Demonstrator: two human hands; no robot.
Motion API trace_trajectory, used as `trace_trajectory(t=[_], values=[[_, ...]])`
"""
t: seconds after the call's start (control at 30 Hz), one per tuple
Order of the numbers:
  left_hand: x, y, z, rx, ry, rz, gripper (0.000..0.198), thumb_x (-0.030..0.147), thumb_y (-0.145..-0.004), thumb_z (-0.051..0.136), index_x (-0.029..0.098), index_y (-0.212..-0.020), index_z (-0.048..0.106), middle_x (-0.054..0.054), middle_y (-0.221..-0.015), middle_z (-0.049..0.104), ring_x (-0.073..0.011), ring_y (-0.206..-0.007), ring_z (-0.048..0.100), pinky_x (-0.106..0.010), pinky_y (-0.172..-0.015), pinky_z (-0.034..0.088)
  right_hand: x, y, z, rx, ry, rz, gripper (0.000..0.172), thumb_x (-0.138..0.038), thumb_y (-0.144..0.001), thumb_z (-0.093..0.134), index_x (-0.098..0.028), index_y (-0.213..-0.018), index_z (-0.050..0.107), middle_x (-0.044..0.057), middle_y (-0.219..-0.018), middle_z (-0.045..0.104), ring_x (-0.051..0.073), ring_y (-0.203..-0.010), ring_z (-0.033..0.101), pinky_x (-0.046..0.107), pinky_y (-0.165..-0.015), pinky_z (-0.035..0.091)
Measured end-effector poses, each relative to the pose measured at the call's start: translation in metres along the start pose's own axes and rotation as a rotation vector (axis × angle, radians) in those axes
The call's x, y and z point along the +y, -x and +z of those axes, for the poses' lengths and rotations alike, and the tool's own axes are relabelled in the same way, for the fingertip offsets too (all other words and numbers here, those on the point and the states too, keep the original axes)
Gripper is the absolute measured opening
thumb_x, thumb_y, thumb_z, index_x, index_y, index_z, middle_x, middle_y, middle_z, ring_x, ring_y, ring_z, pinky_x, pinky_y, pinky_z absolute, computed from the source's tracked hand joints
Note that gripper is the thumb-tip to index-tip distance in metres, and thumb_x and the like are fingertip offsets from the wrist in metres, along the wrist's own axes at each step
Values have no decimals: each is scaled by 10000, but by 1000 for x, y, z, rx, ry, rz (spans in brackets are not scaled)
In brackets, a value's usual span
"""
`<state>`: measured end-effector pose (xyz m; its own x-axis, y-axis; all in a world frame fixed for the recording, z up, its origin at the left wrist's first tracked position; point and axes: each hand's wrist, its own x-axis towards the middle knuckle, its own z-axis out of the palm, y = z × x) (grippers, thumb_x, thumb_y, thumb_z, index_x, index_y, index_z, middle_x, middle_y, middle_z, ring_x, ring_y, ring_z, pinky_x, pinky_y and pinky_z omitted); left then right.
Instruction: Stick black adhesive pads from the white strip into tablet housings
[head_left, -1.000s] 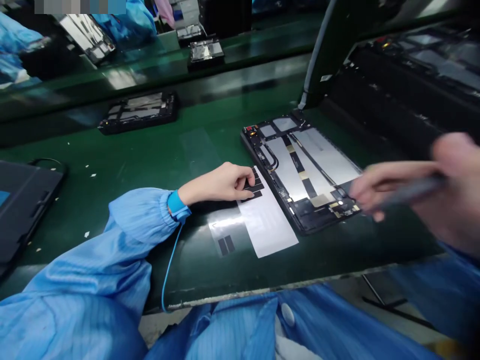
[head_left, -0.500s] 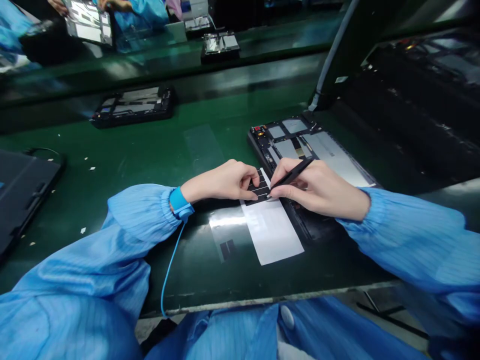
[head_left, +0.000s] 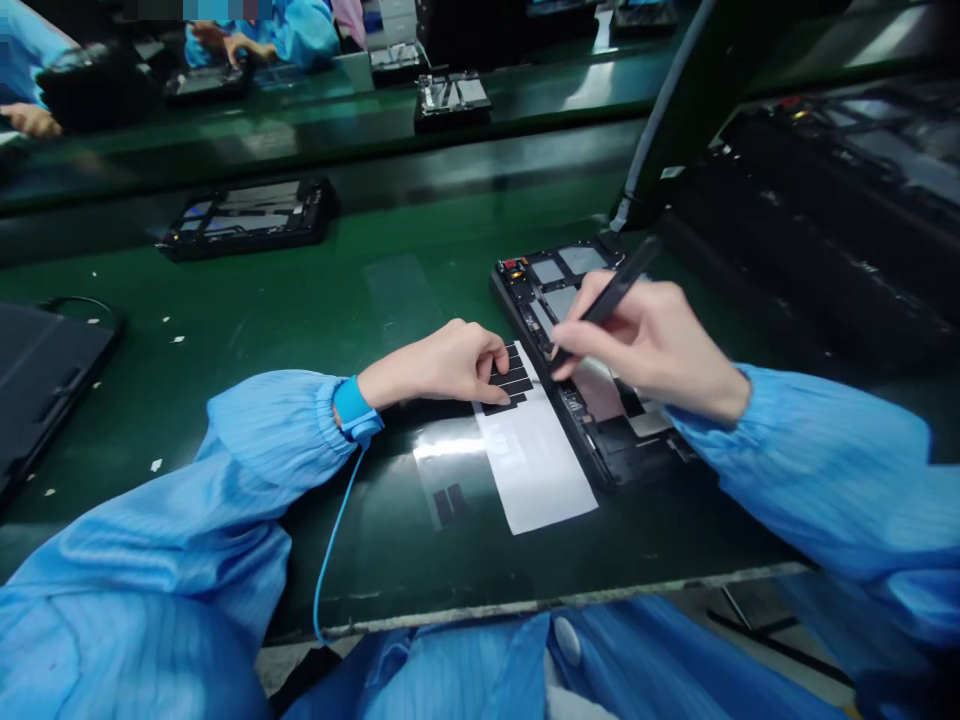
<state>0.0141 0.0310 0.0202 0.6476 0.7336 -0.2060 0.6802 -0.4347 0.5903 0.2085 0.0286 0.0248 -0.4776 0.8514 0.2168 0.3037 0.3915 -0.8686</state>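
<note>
Right hand (head_left: 652, 340) has shifted up off the strips, pinching a black stylus (head_left: 619, 280) | left hand (head_left: 442, 368) curled, fingertips pressing black strips (head_left: 513, 378) | strips lie nearest it, across a white backing sheet (head_left: 534, 460) whose long axis runs toward the person, beside a tablet chassis (head_left: 525, 292)

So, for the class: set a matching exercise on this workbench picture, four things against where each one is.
Things
1. Black pen-shaped tool
2. Blue wrist strap
3. Black strips
4. Clear film

Places
A. In the right hand
B. On a white backing sheet, under the left hand
C. On the green mat, beside that sheet
D. Around the left wrist

Pairs: 1A, 2D, 3B, 4C
</note>
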Motion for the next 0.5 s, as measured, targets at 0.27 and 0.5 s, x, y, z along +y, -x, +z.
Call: trace_trajectory(t=[0.27,0.5], values=[[0,2,38,750,-30,186,77,181,-751,483,183,-727,409,-32,-784,564,-138,-741,493,-275,-670,415,14,-1,4,357,79,49,182,-335,-815,529,-209,-712,447,-17,-545,517,150,-511,596,273,-448,485],[-2,1,39,637,-16,290,160,96,-692,458,186,-791,372,-80,-1020,590,-178,-942,485,-336,-792,397,18,1,9,331,146,26,161,-320,-828,501,-205,-724,458,-18,-531,512,141,-486,584,272,-442,479]])
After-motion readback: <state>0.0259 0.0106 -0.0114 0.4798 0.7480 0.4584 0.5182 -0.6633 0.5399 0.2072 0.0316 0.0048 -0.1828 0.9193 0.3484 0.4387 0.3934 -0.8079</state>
